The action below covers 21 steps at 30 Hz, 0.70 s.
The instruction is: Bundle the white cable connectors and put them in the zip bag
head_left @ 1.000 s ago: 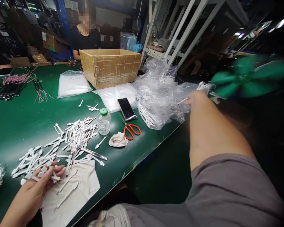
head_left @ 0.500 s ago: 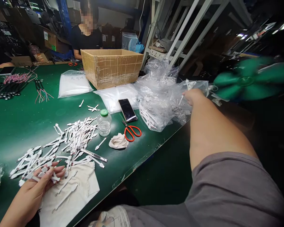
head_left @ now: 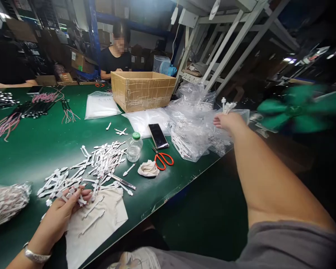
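The left hand (head_left: 57,216) is gripping a small bunch of white connector cables (head_left: 77,191) at the edge of a pale cloth (head_left: 114,211), its fingers curling around them. Just beyond, loose cables (head_left: 108,158) are lying in a heap on the green tabletop (head_left: 53,145). The right hand (head_left: 229,121) is hovering by clear plastic bags (head_left: 186,123), with more white leads (head_left: 229,107) showing behind it; whether its fingers are grasping any is impossible to tell.
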Motion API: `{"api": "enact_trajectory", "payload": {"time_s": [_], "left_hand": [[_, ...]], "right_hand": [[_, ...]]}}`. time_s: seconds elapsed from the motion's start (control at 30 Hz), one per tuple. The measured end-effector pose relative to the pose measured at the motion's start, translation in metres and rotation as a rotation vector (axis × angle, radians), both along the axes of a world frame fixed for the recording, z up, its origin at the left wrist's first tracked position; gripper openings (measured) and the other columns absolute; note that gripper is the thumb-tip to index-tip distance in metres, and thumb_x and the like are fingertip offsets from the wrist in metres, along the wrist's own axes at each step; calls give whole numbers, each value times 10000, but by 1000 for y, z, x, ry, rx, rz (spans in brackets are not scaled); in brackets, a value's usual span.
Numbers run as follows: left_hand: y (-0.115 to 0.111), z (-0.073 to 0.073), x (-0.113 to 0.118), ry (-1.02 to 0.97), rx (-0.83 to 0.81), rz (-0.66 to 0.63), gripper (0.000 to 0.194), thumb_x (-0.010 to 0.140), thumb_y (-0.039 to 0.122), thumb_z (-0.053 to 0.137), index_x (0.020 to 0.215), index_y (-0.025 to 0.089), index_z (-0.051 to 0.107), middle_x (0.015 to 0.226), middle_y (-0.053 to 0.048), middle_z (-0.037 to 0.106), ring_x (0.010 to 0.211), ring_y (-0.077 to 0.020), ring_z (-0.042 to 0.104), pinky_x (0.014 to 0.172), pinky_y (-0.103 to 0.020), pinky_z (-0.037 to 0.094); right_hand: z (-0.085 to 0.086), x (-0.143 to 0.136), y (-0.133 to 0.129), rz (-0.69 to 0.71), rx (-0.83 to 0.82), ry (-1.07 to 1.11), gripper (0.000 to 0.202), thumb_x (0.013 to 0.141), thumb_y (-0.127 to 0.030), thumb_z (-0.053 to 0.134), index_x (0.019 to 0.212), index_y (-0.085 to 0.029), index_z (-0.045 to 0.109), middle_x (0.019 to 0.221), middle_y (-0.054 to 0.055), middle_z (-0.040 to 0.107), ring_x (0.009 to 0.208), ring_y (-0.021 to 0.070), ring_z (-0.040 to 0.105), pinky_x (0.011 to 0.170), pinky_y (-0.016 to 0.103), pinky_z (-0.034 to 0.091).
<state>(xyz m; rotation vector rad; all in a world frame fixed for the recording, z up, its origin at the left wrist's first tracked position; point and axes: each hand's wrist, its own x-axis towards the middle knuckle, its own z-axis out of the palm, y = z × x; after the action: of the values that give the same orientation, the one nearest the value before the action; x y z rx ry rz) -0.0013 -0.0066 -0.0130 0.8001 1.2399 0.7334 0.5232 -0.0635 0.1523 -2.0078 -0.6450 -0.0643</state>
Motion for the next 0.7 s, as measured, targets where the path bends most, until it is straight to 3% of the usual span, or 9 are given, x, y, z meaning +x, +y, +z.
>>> {"api": "enact_trajectory", "payload": {"time_s": [0.07, 0.17, 0.3, 0.37, 0.47, 0.53, 0.6, 0.7], "left_hand": [[1, 0, -2, -78, 19, -49, 428, 641, 340, 731, 993, 153, 575, 987, -80, 675, 942, -222, 635, 832, -310, 535], [0, 10, -3, -154, 77, -42, 376, 682, 353, 700, 971, 157, 563, 973, -72, 677, 929, -204, 638, 825, -299, 527], [-3, 37, 2, -231, 68, -44, 299, 742, 317, 652, 956, 123, 577, 959, -102, 673, 864, -175, 645, 789, -282, 514], [-2, 47, 5, -280, 2, -62, 242, 744, 263, 650, 925, 114, 589, 948, -111, 672, 829, -166, 646, 740, -267, 511], [3, 46, 8, -378, -25, -95, 161, 747, 218, 637, 861, 114, 591, 689, -44, 658, 593, -105, 607, 588, -215, 487], [7, 38, 7, -461, 23, -206, 198, 767, 304, 608, 702, 125, 555, 434, 31, 499, 418, -101, 518, 482, -226, 448], [11, 27, 3, -502, 62, -239, 284, 774, 368, 584, 622, 142, 502, 373, 56, 402, 363, -101, 467, 440, -230, 419], [14, 14, -2, -503, 60, -175, 234, 761, 344, 600, 697, 135, 517, 475, 37, 491, 386, -71, 453, 424, -194, 378]], "right_hand": [[2, -40, 5, 139, -55, 188, 250, 927, -148, 386, 912, 2, 585, 803, 130, 624, 629, 104, 586, 643, 322, 486], [-8, -125, 10, 471, -118, 395, 259, 917, -207, 420, 868, -60, 626, 793, 133, 652, 630, 131, 626, 626, 298, 512], [-45, -247, 11, 1206, -328, 956, 266, 838, -352, 550, 867, -105, 645, 778, 103, 657, 637, 156, 650, 552, 246, 536], [-69, -294, 16, 1415, -434, 1179, 295, 799, -386, 596, 879, -105, 639, 751, 80, 646, 618, 144, 649, 532, 222, 534], [-103, -341, 34, 1544, -489, 1376, 290, 796, -380, 601, 887, -107, 634, 734, 58, 639, 587, 115, 639, 500, 184, 522], [-121, -358, 48, 1575, -505, 1427, 276, 802, -359, 596, 894, -102, 633, 732, 55, 641, 578, 105, 635, 490, 170, 518], [-136, -367, 59, 1574, -528, 1446, 270, 815, -349, 579, 894, -96, 631, 715, 55, 646, 558, 99, 632, 472, 161, 512], [-153, -370, 65, 1535, -584, 1465, 270, 821, -349, 567, 873, -90, 626, 664, 53, 648, 504, 96, 623, 420, 145, 487]]}}
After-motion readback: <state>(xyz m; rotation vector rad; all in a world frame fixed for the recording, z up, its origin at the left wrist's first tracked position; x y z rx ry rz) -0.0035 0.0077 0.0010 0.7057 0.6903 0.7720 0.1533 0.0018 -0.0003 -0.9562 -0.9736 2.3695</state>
